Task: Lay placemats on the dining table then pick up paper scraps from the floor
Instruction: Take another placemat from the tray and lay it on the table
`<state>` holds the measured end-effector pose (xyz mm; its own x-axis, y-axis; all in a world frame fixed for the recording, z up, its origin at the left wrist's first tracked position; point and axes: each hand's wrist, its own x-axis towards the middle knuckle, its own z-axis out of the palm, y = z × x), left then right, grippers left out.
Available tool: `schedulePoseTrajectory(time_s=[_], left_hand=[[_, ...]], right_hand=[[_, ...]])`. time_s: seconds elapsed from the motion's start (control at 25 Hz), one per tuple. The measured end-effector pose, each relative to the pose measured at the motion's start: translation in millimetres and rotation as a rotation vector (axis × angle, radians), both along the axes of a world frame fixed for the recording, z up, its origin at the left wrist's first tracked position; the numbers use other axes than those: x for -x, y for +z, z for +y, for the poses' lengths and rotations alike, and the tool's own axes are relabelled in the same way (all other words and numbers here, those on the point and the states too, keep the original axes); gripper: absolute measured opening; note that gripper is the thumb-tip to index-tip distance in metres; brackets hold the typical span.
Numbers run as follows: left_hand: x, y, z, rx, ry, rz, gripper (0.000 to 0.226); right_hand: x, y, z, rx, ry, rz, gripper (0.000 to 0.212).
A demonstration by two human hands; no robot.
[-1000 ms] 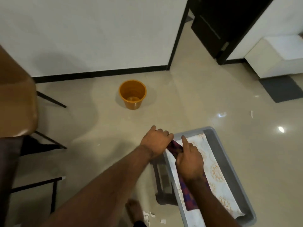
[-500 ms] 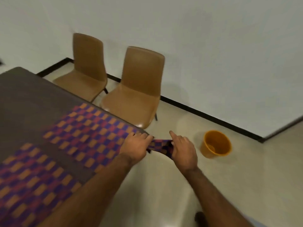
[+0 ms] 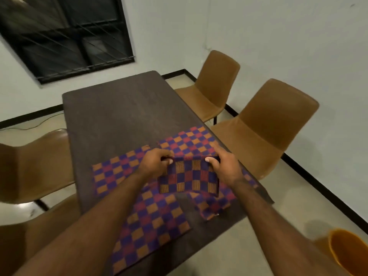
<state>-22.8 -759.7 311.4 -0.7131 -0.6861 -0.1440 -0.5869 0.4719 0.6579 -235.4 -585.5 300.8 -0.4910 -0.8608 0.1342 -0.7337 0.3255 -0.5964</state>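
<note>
Your folded placemat (image 3: 188, 179) hangs over the near half of the dining table (image 3: 123, 116), above the laid mats (image 3: 117, 172). You pinch its top corners, one in your left hand (image 3: 154, 163) and one in your right hand (image 3: 224, 166), thumbs in front. That held edge runs across the table's width, and the cloth drops toward you. The table's bare part lies beyond your grip, so I'd judge you spread it forward. Neither hand is nearer.

Orange bucket (image 3: 346, 253) — cut by lower-right edge; near placemat (image 3: 151, 222) partly under forearm.
</note>
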Motion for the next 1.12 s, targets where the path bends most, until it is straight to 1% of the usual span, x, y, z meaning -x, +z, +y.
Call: schedulePoseTrajectory(time_s=[0.04,0.08,0.12,0.16,0.24,0.36,0.44,0.52,0.6,0.64,0.72,0.8,0.88,0.96,1.04,1.12], left_hand=[[-16.3,-0.9,-15.2,-0.08,0.025,-0.014,0.012],[-29.9,-2.8,-24.0,-0.148,0.042,-0.02,0.018],[-43.2,-6.3,-30.8,-0.217,0.071,-0.032,0.021],[-55.7,-11.7,-35.1,-0.264,0.094,-0.058,0.02],[-79.4,-29.5,-42.3,-0.323,0.145,-0.124,0.014],[-105.6,-56.4,-42.4,-0.358,0.211,-0.141,0.012],[-119.0,-76.0,-39.5,-0.358,0.279,-0.186,0.011],[-133.4,-96.9,-37.6,-0.289,0.367,-0.252,0.012],[-145.0,-114.4,-32.5,-0.183,0.419,-0.292,0.011],[-149.5,-122.6,-28.3,-0.117,0.418,-0.306,0.016],[-153.7,-126.8,-18.1,0.039,0.35,-0.383,0.031],[-152.3,-121.7,-4.8,0.15,0.169,-0.453,0.04],[-148.8,-114.8,14.6,0.138,-0.08,-0.526,0.054],[-148.5,-117.6,31.9,0.119,-0.243,-0.627,0.066],[-152.6,-126.1,42.3,0.125,-0.273,-0.655,0.068],[-155.2,-129.4,43.5,0.159,-0.265,-0.631,0.058]], right_hand=[[-9.0,1.2,-16.2,0.009,0.039,-0.043,0.059],[-17.9,1.0,-27.6,0.004,0.069,-0.082,0.062],[-26.8,-2.1,-38.5,-0.017,0.1,-0.123,0.064],[-34.3,-7.4,-47.6,-0.056,0.122,-0.16,0.066],[-47.9,-24.9,-66.1,-0.147,0.164,-0.231,0.069],[-65.9,-57.3,-81.4,-0.229,0.245,-0.304,0.071],[-78.5,-78.2,-87.9,-0.245,0.313,-0.305,0.071],[-88.5,-96.9,-93.8,-0.277,0.362,-0.289,0.066],[-95.5,-108.3,-92.1,-0.338,0.352,-0.166,0.065],[-98.1,-111.6,-88.4,-0.361,0.35,-0.073,0.066],[-105.9,-115.0,-80.1,-0.356,0.421,0.075,0.064],[-118.0,-119.4,-70.3,-0.36,0.564,0.119,0.063],[-133.0,-124.8,-61.3,-0.393,0.696,0.132,0.067],[-144.4,-132.0,-57.2,-0.409,0.763,0.157,0.072],[-151.4,-137.2,-55.4,-0.426,0.769,0.162,0.074],[-153.4,-138.8,-55.0,-0.43,0.755,0.172,0.074]])
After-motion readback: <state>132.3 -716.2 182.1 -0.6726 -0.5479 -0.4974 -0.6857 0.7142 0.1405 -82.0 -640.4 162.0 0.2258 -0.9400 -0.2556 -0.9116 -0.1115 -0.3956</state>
